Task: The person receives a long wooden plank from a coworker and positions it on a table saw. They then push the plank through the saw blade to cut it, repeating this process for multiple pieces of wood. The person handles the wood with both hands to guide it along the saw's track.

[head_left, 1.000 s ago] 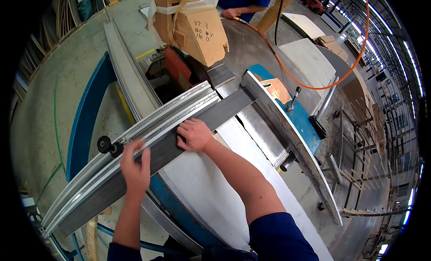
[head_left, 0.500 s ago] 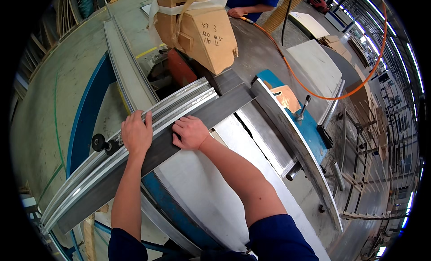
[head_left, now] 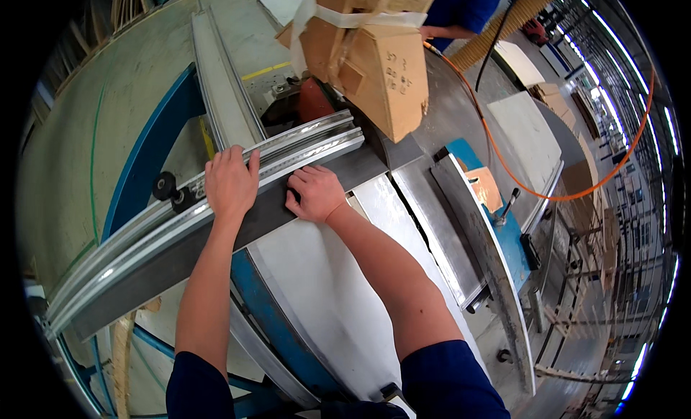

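Note:
A long dark grey strip (head_left: 270, 214) lies flat along a silver aluminium fence (head_left: 302, 160) on the machine's white table (head_left: 309, 275). My left hand (head_left: 232, 180) rests over the fence and the strip's edge, its fingers closed across the rail. To its right, my right hand (head_left: 317, 194) is closed on the strip, with fingers bent against the fence side and thumb tucked in. The undersides of both hands are hidden. The strip's right end reaches a tan box-like cover (head_left: 381, 73), patched with tape, that hangs over the machine.
A black knob (head_left: 165, 185) sits on the fence left of my hand. Right of the table stand a long metal guide (head_left: 489, 253) and a blue plate (head_left: 515, 250) with a lever. An orange hose (head_left: 533, 192) loops at the right. Beyond the cover is another person's blue sleeve (head_left: 468, 8).
Both hands, the strip and the fence have moved forward together relative to the guide on the right. The strip's right end no longer shows extending toward that guide. My view has shifted too.

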Tool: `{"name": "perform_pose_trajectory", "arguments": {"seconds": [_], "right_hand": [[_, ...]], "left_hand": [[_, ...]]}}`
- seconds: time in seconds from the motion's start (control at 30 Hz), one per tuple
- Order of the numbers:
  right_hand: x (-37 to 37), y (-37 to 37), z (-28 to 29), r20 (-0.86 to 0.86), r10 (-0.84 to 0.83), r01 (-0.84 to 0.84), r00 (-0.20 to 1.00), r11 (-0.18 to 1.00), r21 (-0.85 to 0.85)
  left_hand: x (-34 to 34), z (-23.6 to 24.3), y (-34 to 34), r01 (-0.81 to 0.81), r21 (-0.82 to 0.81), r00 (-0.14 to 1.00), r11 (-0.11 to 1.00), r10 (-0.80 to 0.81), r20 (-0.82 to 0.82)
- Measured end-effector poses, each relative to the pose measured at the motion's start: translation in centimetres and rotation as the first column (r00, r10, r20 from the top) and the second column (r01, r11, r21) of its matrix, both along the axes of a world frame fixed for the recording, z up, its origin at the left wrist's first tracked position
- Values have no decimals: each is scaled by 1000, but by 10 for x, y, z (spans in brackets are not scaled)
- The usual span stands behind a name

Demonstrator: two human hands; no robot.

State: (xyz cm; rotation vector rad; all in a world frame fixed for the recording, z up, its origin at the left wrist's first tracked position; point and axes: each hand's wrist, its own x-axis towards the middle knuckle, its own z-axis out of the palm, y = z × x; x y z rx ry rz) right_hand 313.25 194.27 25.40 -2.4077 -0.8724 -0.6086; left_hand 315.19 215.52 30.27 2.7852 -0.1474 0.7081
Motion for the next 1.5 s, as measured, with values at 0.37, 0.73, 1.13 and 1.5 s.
{"name": "perform_pose_trajectory", "arguments": {"seconds": [0.37, 0.73, 1.13, 1.5], "right_hand": [[8, 0, 4, 6, -25, 25, 1000, 999, -47], [-43, -7, 30, -27, -33, 31, 999, 996, -78], [-90, -11, 31, -10, -61, 61, 998, 997, -49], [-107, -1, 22, 9, 15, -15, 1000, 1000, 23]], "left_hand": [[5, 8, 0, -4, -51, 997, 999, 0, -84], [-48, 31, -4, 26, -98, 996, 995, -35, -83], [-342, -9, 134, -526, -814, 848, 247, 75, -525], [-322, -96, 353, -147, -713, 850, -685, 281, -445]]}}
